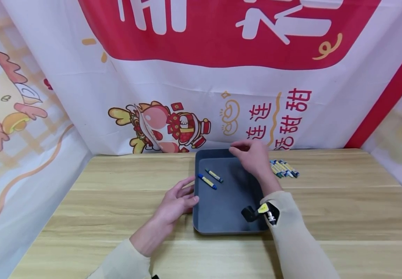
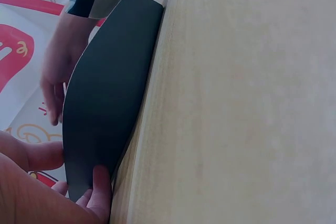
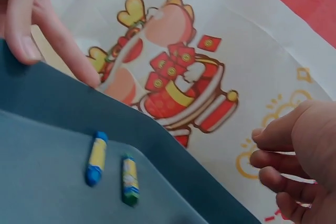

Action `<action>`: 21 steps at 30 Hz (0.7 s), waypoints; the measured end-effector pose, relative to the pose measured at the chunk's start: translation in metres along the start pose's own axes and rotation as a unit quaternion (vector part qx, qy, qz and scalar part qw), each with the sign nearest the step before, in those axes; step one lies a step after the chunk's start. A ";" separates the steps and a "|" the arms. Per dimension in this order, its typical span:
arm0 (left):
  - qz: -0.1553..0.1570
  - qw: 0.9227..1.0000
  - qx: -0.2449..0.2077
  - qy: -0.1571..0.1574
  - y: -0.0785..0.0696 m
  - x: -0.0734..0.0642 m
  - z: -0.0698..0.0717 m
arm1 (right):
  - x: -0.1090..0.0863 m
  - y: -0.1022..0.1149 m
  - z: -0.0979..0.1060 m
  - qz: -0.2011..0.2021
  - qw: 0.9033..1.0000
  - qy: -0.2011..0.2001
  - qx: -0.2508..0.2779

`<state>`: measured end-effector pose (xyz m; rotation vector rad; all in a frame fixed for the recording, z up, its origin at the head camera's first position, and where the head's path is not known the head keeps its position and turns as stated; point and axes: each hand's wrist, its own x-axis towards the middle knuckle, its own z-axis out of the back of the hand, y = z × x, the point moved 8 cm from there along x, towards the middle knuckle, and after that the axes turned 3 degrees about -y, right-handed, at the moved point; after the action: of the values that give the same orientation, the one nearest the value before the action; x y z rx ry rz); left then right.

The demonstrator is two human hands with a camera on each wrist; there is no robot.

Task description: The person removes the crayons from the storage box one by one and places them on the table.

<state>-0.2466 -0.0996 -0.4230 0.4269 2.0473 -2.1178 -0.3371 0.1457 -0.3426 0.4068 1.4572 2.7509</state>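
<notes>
A dark grey rectangular tray (image 1: 229,228) stands on the table, and two crayons lie inside near its left wall. One is a blue crayon (image 1: 207,181); the other, a green crayon (image 1: 214,175), lies just beyond it. My left hand (image 1: 178,199) rests against the tray's left side, thumb (image 2: 44,156) at the rim and fingers on the outer wall. Over the far right corner hovers my right hand (image 1: 253,157), its fingers loosely bent. The right wrist view shows that hand (image 3: 299,156) outside the rim, with nothing visible between thumb and fingers.
Several crayons (image 1: 284,169) lie side by side on the wooden table (image 1: 344,201), right of the tray and partly behind my right wrist. A printed cloth (image 1: 187,85) hangs close behind the tray's far edge. A small camera (image 1: 251,213) sticks out from my right wrist.
</notes>
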 end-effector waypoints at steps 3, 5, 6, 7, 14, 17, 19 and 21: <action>0.000 1.000 0.001 0.000 0.000 0.001 0.000 | -0.001 0.006 -0.009 0.006 1.000 -0.002 0.011; 0.001 1.000 0.001 -0.001 0.000 0.001 0.000 | -0.001 0.009 -0.014 0.007 1.000 -0.001 0.018; 0.002 1.000 0.001 -0.002 0.000 0.001 0.000 | -0.001 0.010 -0.018 0.008 1.000 0.002 0.021; 0.000 1.000 0.002 -0.001 0.000 0.000 0.000 | -0.002 0.011 -0.021 0.011 1.000 0.004 0.021; 0.005 1.000 -0.001 0.000 0.000 0.000 0.000 | -0.005 0.010 -0.036 0.011 0.999 0.023 0.031; 0.004 1.000 0.000 0.003 0.000 0.000 0.000 | -0.006 0.010 -0.040 0.013 0.999 0.031 0.036; 0.004 1.000 0.001 0.003 0.000 0.000 0.000 | -0.007 0.008 -0.042 0.007 0.999 0.039 0.034; 0.006 1.000 0.002 0.002 0.000 0.000 0.000 | -0.008 0.006 -0.045 0.000 0.999 0.048 0.027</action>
<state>-0.2462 -0.1001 -0.4229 0.4437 2.0373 -2.1169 -0.3390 0.1052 -0.3636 0.2809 1.5547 2.7728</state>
